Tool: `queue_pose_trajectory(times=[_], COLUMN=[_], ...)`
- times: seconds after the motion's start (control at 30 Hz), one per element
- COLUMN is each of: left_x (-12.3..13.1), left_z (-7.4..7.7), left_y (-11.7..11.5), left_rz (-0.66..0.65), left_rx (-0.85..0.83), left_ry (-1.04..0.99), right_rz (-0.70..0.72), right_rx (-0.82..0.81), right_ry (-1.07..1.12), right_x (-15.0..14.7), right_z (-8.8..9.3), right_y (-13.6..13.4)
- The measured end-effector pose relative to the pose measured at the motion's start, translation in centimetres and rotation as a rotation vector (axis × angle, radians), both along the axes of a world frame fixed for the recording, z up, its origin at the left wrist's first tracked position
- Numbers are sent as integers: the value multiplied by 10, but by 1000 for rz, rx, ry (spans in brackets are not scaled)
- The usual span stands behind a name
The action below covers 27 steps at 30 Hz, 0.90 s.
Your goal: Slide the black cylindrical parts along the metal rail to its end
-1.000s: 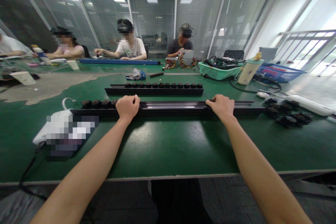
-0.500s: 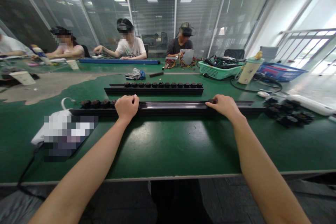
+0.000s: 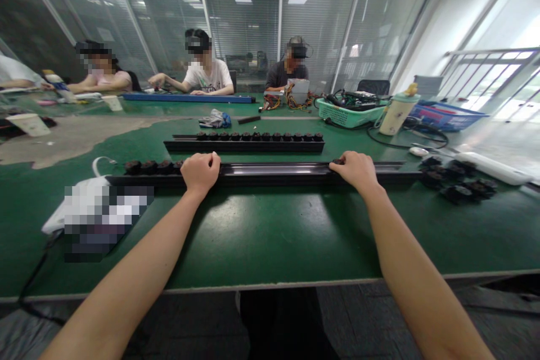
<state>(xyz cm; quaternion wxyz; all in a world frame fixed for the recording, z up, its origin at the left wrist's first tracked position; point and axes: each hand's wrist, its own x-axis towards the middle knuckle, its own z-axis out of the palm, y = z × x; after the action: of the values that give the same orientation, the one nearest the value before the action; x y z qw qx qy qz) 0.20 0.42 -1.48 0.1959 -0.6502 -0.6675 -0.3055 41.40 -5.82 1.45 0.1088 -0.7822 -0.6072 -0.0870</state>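
Across the green desk (image 3: 270, 236), in the head view, runs a long black rail (image 3: 274, 181), and both hands are on it. The left hand (image 3: 200, 174) rests on the rail left of its middle, fingers curled into a loose fist at the end of a row of dark parts (image 3: 149, 167); whether it grips one cannot be told. The right hand (image 3: 358, 167), on the rail right of its middle, seems to pinch a small dark part (image 3: 338, 162) between thumb and fingers, most of it hidden. As far as can be judged, the rail is only partly occupied: its left portion carries the row, while the stretch between the hands shows bright metal. A loose cluster (image 3: 458, 192) of similar parts lies just beside the rail's right end, not set in it. Behind the rail, a shorter rail (image 3: 244, 147) looks further along, with parts lined up over most of its length and a gap at its left. Near the rail's left end are a white item (image 3: 78, 202) and a dark flat one (image 3: 113, 230), both blurred. Beyond the rail, toward the right, stand a green basket (image 3: 352, 118), a pale bottle (image 3: 399, 115) and a blue basket (image 3: 451, 117). Well behind the rail lies a long blue bar (image 3: 189, 98), with several people seated along the far side before a glass partition (image 3: 244, 17) with blinds; a metal railing (image 3: 493, 85) borders bright windows beyond its right end.
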Motion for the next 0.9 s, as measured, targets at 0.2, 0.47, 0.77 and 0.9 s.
queue_pose_trajectory(times=[0.2, 0.47, 0.77, 0.9], left_x=[0, 0, -1, -1], left_z=[0, 0, 0, -1], left_y=[0, 0, 0, 1], left_rz=[-3, -12, -10, -7], left_rx=[12, 6, 4, 10], left_ry=[11, -6, -8, -4], right_rz=[-55, -134, -205, -205], right_rx=[-21, -10, -20, -13], right_ry=[9, 80, 141, 147], right_x=[1, 4, 4, 5], right_z=[2, 2, 3, 2], right_y=[-1, -1, -2, -1])
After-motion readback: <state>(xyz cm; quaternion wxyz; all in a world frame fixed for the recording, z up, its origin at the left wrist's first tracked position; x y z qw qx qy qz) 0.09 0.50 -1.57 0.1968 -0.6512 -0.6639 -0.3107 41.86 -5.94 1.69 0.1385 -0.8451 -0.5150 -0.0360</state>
